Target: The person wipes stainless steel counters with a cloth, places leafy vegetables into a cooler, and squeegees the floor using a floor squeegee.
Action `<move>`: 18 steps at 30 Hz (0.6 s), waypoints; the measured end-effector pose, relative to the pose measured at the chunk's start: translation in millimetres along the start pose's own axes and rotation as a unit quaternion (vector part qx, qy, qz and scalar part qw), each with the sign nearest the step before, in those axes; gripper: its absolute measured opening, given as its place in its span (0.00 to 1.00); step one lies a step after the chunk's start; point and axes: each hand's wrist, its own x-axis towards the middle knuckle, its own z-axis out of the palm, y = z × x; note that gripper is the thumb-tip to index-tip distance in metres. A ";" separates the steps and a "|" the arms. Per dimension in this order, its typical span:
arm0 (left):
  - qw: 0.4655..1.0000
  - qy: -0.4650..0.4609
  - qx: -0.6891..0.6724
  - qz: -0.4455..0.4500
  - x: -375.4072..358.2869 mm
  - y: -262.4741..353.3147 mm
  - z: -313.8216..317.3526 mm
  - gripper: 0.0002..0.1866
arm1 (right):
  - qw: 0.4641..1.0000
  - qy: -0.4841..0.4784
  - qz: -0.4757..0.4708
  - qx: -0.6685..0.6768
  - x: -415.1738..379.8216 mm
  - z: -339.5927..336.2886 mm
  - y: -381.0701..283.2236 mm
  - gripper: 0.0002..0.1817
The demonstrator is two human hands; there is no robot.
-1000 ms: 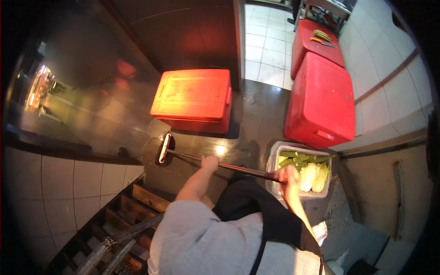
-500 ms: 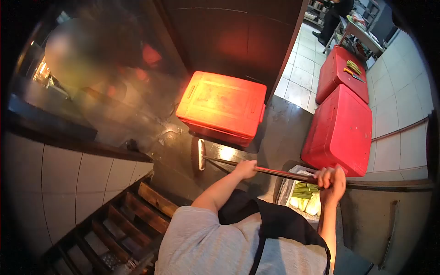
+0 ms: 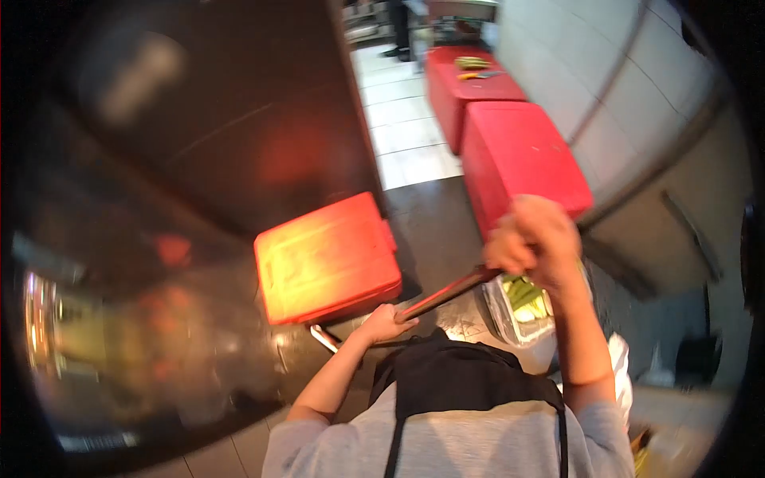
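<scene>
A long dark red handle (image 3: 446, 295) runs between my two hands. My left hand (image 3: 384, 324) is closed round its lower part. Higher up, near the handle's end, my right hand (image 3: 534, 239) is wrapped round it, slightly blurred. The pale head of the floor tool (image 3: 325, 338) shows at the lower front edge of an orange-red lidded box (image 3: 331, 259); the rest of the head is hidden. Below my right hand sits a lined crate (image 3: 504, 323) with green and white vegetables (image 3: 526, 301).
Two red boxes stand along the tiled wall, a nearer one (image 3: 526, 151) and a farther one (image 3: 454, 92) bearing green vegetables (image 3: 472, 62) and a yellow-handled knife (image 3: 478, 76). A person's legs (image 3: 398, 28) show beyond the doorway. A dark panel (image 3: 263, 103) rises behind the orange-red box.
The view has turned to the right. The tool's head has gone from the floor before the orange-red box to its edge, mostly hidden. My right hand is raised nearer the camera; both hands keep their grip.
</scene>
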 end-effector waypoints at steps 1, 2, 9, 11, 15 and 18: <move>0.997 0.000 0.021 0.079 10.4 -1.7 2.7 0.20 | 0.998 -0.041 -0.011 -0.049 -1.8 -1.6 4.4 0.19; 0.986 -0.005 0.036 0.164 18.1 -2.8 11.0 0.20 | 0.992 -0.075 -0.017 -0.104 -5.0 -1.4 3.1 0.19; 0.981 0.046 -0.129 0.141 77.4 -19.1 62.3 0.14 | 0.978 -0.012 -0.149 -0.145 -33.6 -38.1 -30.1 0.10; 0.962 0.134 -0.209 0.116 63.0 31.4 54.9 0.12 | 0.920 0.083 -0.248 -0.292 -51.3 -82.6 -8.0 0.16; 0.952 0.202 -0.180 0.142 135.5 -66.7 42.8 0.10 | 0.867 0.183 -0.138 -0.443 -136.4 -184.5 37.2 0.18; 0.927 0.329 -0.108 0.143 161.3 -54.8 26.6 0.11 | 0.805 0.307 0.050 -0.506 -240.0 -264.4 117.9 0.17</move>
